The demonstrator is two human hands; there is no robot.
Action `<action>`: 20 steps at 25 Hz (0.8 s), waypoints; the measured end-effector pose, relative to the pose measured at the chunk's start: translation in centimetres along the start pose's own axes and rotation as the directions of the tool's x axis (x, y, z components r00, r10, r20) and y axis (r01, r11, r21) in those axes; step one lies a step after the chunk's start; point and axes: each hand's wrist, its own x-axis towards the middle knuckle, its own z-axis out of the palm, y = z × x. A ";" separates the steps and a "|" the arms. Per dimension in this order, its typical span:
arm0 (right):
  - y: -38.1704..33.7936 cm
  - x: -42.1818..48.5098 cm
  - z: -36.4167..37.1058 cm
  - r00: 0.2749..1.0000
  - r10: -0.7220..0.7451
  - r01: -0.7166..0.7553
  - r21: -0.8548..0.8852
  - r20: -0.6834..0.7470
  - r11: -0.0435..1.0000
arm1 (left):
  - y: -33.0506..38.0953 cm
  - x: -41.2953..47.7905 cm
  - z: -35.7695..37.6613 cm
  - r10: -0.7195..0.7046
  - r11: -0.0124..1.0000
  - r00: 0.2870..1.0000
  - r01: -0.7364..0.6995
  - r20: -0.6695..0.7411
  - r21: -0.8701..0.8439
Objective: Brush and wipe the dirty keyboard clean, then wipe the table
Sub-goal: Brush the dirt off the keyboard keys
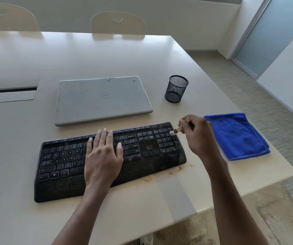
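Soft, bright daylight, pale sheen on the far table (107,55) (wide-angle bends the edges), faint shadows, mostly sharp.

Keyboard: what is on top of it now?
The left hand lies flat on the keyboard, hiding the middle keys. The brush, pinched by the right hand, touches the number pad's far right corner. Brown dust lies near the right edge.

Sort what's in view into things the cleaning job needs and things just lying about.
Job: keyboard, brush held by right hand, left hand resting on the keys, blue cloth, table, brown dirt beside the keyboard.
Lying about: closed laptop, mesh pen cup, chairs.
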 end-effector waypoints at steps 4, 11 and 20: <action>0.0 -0.4 -0.9 0.992 0.049 -0.037 -0.110 0.114 0.993 | 0.0 -0.1 0.0 -0.005 1.000 1.000 0.005 -0.004 0.003; -2.6 -0.9 0.0 0.967 -0.104 0.118 -0.050 0.235 0.992 | 0.0 0.0 -0.1 -0.002 1.000 1.000 0.002 -0.001 0.001; -2.8 -0.9 -0.4 0.988 -0.026 0.041 -0.098 0.150 0.994 | -0.1 -0.1 0.0 -0.005 1.000 1.000 0.005 -0.001 -0.009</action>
